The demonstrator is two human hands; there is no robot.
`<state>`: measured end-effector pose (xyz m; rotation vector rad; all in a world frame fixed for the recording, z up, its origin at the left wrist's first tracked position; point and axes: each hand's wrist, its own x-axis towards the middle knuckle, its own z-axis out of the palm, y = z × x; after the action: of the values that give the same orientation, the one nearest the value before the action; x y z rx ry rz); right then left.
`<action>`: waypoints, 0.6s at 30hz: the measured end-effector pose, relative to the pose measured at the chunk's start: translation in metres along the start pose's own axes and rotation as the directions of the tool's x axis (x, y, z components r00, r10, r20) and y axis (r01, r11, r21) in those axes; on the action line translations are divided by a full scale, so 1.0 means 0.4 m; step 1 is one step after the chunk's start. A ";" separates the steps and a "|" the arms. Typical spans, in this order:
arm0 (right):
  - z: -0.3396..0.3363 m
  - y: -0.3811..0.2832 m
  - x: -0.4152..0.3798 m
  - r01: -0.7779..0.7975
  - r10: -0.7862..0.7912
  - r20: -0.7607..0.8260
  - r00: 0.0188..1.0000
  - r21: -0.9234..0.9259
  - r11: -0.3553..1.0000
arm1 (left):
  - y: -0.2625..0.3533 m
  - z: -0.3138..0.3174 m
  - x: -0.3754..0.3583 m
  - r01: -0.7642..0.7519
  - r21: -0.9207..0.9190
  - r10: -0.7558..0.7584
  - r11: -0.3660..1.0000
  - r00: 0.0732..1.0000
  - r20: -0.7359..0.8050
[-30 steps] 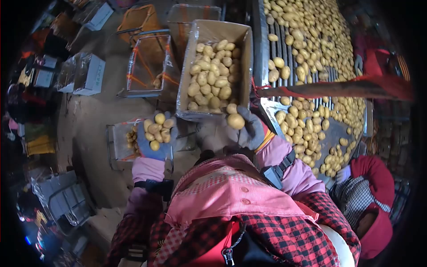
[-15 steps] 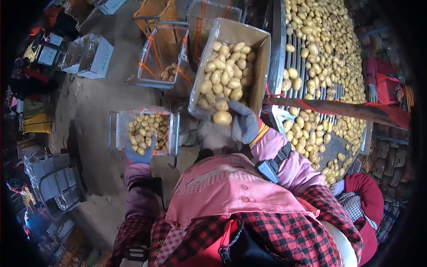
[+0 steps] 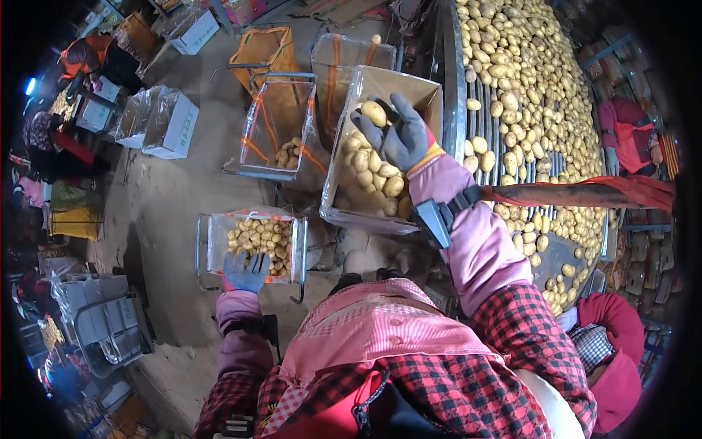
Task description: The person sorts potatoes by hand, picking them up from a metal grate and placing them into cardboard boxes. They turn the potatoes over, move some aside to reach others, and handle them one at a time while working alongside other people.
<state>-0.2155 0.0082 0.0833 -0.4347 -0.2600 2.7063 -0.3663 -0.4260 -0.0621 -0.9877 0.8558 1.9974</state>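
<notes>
My right hand [image 3: 406, 139], in a grey glove, is raised over a plastic-lined cardboard box [image 3: 423, 94] part full of potatoes [image 3: 376, 179]. Its fingers curl loosely around a single potato [image 3: 374, 113], with the palm partly showing. To the left, my left hand [image 3: 246, 272], also gloved, has its fingers spread at the near edge of a small plastic-lined bin [image 3: 217, 235]. Its fingertips touch the potatoes [image 3: 257, 238] inside. Another single potato [image 3: 376, 39] shows at the far rim of a lined bin [image 3: 351, 53] behind the box.
A sorting conveyor [image 3: 474, 117] covered with potatoes runs along the right, crossed by a red-wrapped bar [image 3: 578, 193]. Ahead stand a framed bin [image 3: 257, 121] and an orange bin [image 3: 261, 47]. One person [image 3: 614, 358] is close at lower right; another [image 3: 632, 135] stands beyond the conveyor.
My right hand has moved forward from the box's near edge to above its middle, carrying a potato. A potato now shows at the far bin's rim. My left hand's fingers have spread.
</notes>
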 end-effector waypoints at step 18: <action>-0.199 0.143 -0.239 0.292 -0.332 0.078 0.940 -0.686 0.666 | -0.160 0.361 -0.052 0.609 0.078 -0.528 0.789 0.610 0.591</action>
<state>-0.1246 -0.0726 0.0206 -0.5960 -1.2397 2.1611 -0.3553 -0.2842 0.0099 -0.5343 0.0269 1.6305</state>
